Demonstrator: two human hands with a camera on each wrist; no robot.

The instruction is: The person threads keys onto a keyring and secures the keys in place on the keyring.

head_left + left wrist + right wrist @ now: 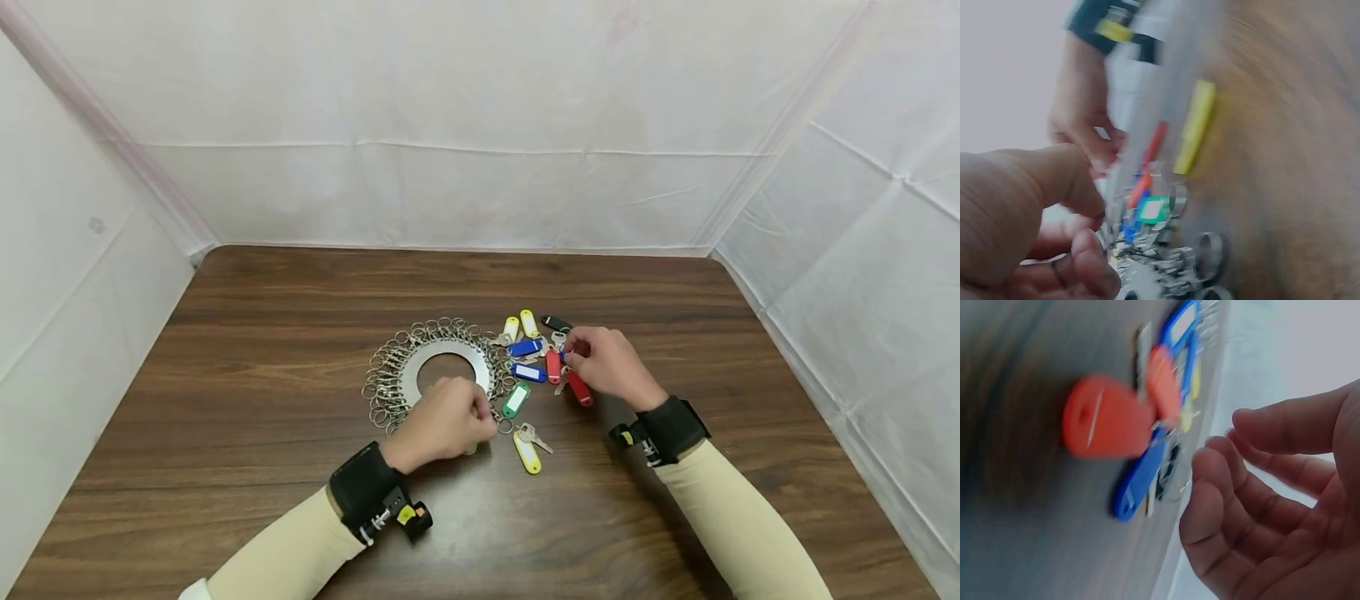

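Observation:
A flat metal ring [407,375] lies on the table, its edge lined with many small clasps and split rings. My left hand [442,421] hangs over its near right part, fingers bent. In the blurred left wrist view a thin metal curve shows by the fingertips; whether they pinch it is unclear. My right hand [611,367] is above the right side of a pile of key tags, with nothing visible between its loosely bent fingers and thumb in the right wrist view. Closest to it are a red tag [1110,419] and a blue tag [1138,481].
Between the hands lie a green tag [516,400], another blue tag [528,372] and another red tag [553,367]. Nearer stands apart a yellow tag [527,452] with a key [536,437]. A black tag [556,322] lies at the back. White sheeting [450,200] borders the wooden table.

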